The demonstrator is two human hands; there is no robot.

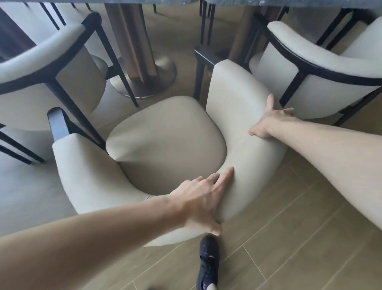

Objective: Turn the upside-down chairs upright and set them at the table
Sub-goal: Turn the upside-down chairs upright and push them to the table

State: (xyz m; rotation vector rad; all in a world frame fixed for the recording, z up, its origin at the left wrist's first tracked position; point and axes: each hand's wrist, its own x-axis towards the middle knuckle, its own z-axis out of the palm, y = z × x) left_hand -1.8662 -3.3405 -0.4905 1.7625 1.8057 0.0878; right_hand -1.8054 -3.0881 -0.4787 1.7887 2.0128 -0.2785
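Note:
A cream upholstered chair (165,140) with a dark wooden frame stands upright on the floor in the middle, its seat facing the table (128,1) at the top edge. My left hand (203,198) holds the top of the curved backrest, fingers lying over the inner side and thumb on the outer side. My right hand (272,120) grips the right side of the backrest, thumb on the inner face and fingers spread over the outer face.
Two matching chairs stand upright at the table, one at the left (41,62) and one at the right (320,68), close beside the middle chair. The table's pedestal and round metal base (144,87) stand ahead. My dark shoe (207,262) is on the wood-look floor behind the chair.

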